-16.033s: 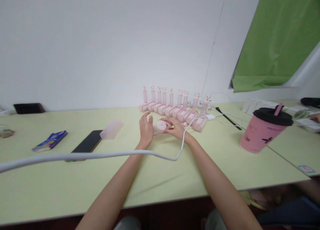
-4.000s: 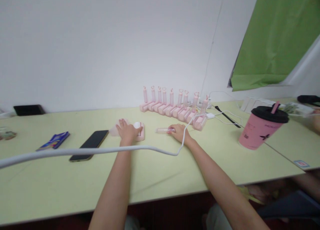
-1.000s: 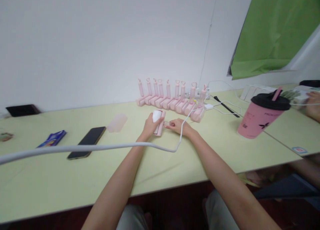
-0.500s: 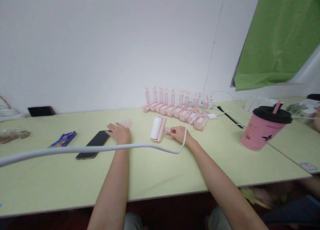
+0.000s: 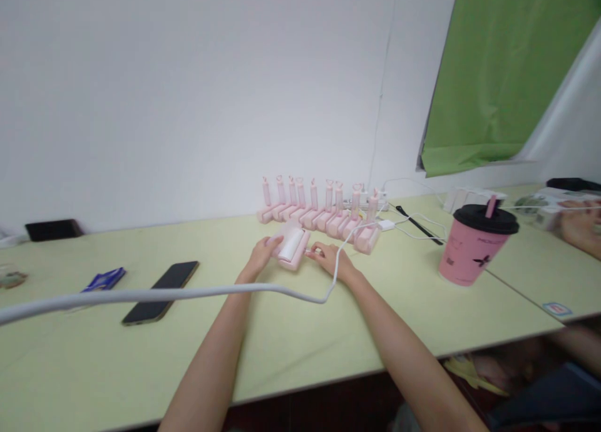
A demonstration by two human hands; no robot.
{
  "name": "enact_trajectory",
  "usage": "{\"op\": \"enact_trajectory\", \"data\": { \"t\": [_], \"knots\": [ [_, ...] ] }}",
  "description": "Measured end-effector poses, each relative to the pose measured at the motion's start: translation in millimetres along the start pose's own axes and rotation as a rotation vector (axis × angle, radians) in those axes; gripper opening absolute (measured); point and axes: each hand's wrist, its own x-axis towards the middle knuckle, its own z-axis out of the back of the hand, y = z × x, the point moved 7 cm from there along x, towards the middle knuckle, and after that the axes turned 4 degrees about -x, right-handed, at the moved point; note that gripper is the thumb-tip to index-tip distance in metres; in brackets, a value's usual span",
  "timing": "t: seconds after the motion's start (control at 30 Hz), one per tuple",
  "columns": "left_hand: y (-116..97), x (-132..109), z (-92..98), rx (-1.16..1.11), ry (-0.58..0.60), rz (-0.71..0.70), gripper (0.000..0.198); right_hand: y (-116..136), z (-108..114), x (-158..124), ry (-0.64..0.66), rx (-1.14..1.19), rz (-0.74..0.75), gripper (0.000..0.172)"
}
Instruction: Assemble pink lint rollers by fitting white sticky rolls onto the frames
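Observation:
A lint roller (image 5: 299, 252) with a white paper roll and a pink body is held just above the table in front of me. My right hand (image 5: 334, 260) is closed on its handle, thumb and fingers pinched together. My left hand (image 5: 260, 257) grips a translucent pale pink cover (image 5: 282, 229), which lies against the roll's left side. Whether the cover is fitted on cannot be made out. Behind, several more pink lint rollers (image 5: 310, 218) stand in a row with their handles upright.
A white cable (image 5: 267, 287) crosses the view in front of my arms. To the left are a phone (image 5: 176, 275), a blue packet (image 5: 106, 279) and a black box-like object (image 5: 53, 230). A pink cup (image 5: 472, 253) stands right, near another person's hand (image 5: 582, 228).
My left hand has picked up the translucent cover from the table and brought it right, to the lint roller. My right hand still holds the roller. The camera view has shifted slightly.

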Motion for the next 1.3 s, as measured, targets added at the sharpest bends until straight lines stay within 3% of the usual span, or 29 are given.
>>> {"op": "enact_trajectory", "data": {
  "t": [0.17,0.43,0.7,1.0,1.3],
  "knots": [
    [-0.8,-8.5,-9.4,0.049,0.16,0.018,0.052,0.5,-1.6,-0.5,0.004,0.01,0.017,0.053],
    [-2.6,-12.2,-8.5,0.041,0.25,0.073,0.062,-7.1,1.0,3.9,0.012,0.112,-0.016,0.051],
    [-8.3,-34.1,-3.7,0.169,0.428,0.266,0.066,-11.1,-5.9,4.3,0.105,0.222,-0.007,0.051],
    [-3.6,-36.1,4.4,0.131,0.43,0.316,0.057,-10.2,-17.6,3.8,0.218,0.384,-0.028,0.056],
    [1.2,-44.1,-39.2,0.193,0.552,0.319,0.058,-1.1,-8.0,1.6,0.145,0.264,-0.011,0.052]
  ]
}}
